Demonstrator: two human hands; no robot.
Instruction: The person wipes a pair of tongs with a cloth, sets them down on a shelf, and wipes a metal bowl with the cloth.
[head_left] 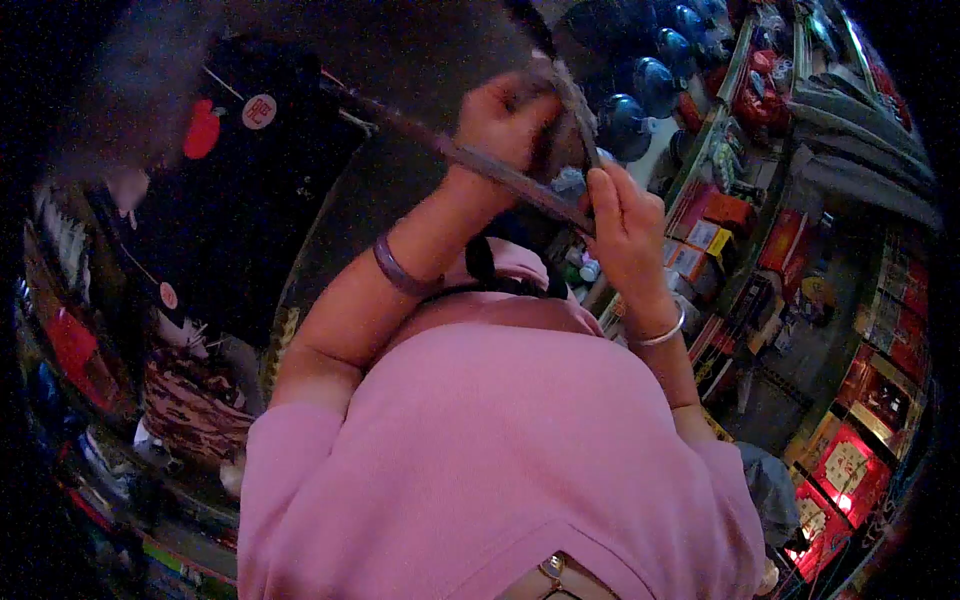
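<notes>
My left hand (508,122), on the arm with a dark purple bangle (398,268), is curled closed. What its fingers hold is too dark and blurred to make out. A long, thin, dark strip or edge (515,183) crosses over my left wrist and slants down to the right. My right hand (627,222), below which a silver bangle (664,328) sits, pinches the corner where this strip meets a second, greyish edge (578,108). A small pale bluish scrap (569,181) shows between the hands. Whether the edges belong to a box, bag or panel, I cannot tell.
Shelves with boxed goods (690,258) run along the right, with red boxes (848,465) lower down. Large blue water bottles (625,122) stand at the upper right. Dark cloth or bags with a red patch (201,130) fill the left, above a camouflage-patterned item (190,405).
</notes>
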